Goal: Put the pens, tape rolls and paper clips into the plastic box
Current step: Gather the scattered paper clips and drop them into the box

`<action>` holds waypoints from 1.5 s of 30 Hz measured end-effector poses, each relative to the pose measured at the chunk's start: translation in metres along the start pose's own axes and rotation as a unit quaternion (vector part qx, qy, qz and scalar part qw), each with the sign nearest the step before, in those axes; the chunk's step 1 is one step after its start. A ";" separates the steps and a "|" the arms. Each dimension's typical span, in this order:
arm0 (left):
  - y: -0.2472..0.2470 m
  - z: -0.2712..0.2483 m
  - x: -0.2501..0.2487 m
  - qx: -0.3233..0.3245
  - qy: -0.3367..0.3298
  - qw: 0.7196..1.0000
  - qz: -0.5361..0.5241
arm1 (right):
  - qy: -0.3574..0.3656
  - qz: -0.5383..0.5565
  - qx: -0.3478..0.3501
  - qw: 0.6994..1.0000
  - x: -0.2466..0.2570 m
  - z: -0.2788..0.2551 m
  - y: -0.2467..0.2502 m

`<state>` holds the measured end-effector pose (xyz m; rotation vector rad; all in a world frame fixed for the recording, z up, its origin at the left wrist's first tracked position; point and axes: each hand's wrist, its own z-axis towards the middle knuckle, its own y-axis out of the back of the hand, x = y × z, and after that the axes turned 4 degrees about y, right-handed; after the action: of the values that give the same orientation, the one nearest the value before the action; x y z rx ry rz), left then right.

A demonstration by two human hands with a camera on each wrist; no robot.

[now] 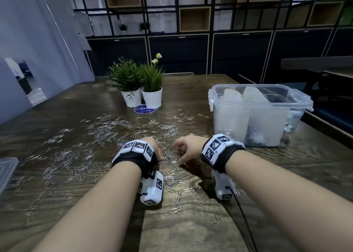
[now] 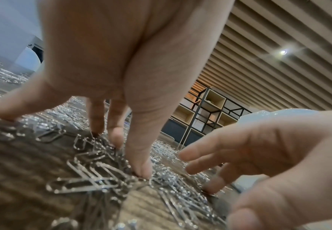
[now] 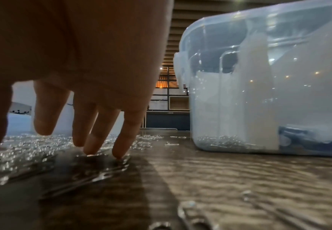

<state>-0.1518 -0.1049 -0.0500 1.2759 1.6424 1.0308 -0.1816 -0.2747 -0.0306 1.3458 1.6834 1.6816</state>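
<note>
Paper clips point(image 1: 107, 129) lie scattered in the hundreds over the dark wooden table point(image 1: 191, 228), thickest in a broad band across its middle and thinner toward the near edge. Both hands work in the densest patch, close together but not touching. The left hand point(image 1: 152, 146) stands palm-down over the heap with its fingers point(image 2: 141, 168) spread apart and fairly straight, the tips pressing into the clips; the thumb reaches out to the side and touches the table too. The right hand point(image 1: 188, 148) sits just beside it, fingers point(image 3: 121, 147) parted and pointing down, the tips of two of them on a small cluster of clips (the right wrist view shows nothing gripped between fingers and thumb). From the head view its thumb and forefinger bend toward each other, yet whether they pinch a clip cannot be told.

To the right of the hands, near the right wrist, stands the plastic box point(image 1: 305, 103), clear and uncovered, with frosted dividers upright inside. A thin layer of clips shows at its bottom, with some dark things farther right, too blurred to name. Beyond the clips two potted plants point(image 1: 141, 79) in white pots stand side by side, a blue round sticker point(image 1: 145, 109) just in front of them.
</note>
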 end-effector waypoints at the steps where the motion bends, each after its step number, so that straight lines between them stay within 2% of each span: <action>1: -0.001 0.003 0.000 -0.001 0.001 1.000 -0.002 | 0.005 -0.006 0.001 1.000 0.001 0.005 -0.002; 10: -0.002 0.017 0.002 -0.001 0.018 1.000 -0.021 | 0.011 -0.047 -0.033 0.998 0.003 0.032 -0.002; 14: -0.003 0.017 0.001 0.017 0.008 1.000 0.010 | -0.005 -0.052 -0.043 0.998 -0.003 0.030 -0.002; 21: -0.004 0.010 -0.003 0.001 -0.010 0.996 0.084 | -0.024 -0.019 -0.062 0.998 -0.015 0.018 -0.001; 30: -0.004 -0.001 -0.008 -0.027 0.007 0.997 0.078 | -0.011 0.074 -0.162 0.984 -0.022 -0.011 0.026; 33: -0.004 -0.004 -0.006 -0.033 0.005 0.997 0.063 | -0.001 0.101 -0.198 0.975 -0.021 -0.030 0.051; 38: 0.002 -0.011 -0.003 -0.042 -0.009 0.999 0.029 | 0.009 0.118 -0.300 0.947 -0.034 -0.066 0.110; 42: 0.012 -0.013 0.001 -0.055 -0.014 0.998 0.003 | -0.026 0.129 -0.385 0.914 -0.061 -0.072 0.145; 45: 0.022 -0.017 -0.004 -0.075 -0.040 0.996 -0.036 | -0.079 0.119 -0.392 0.909 -0.081 -0.063 0.146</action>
<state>-0.1601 -0.1079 -0.0233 1.1373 1.5098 1.0253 -0.1477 -0.4025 0.0892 1.2383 0.6181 1.9963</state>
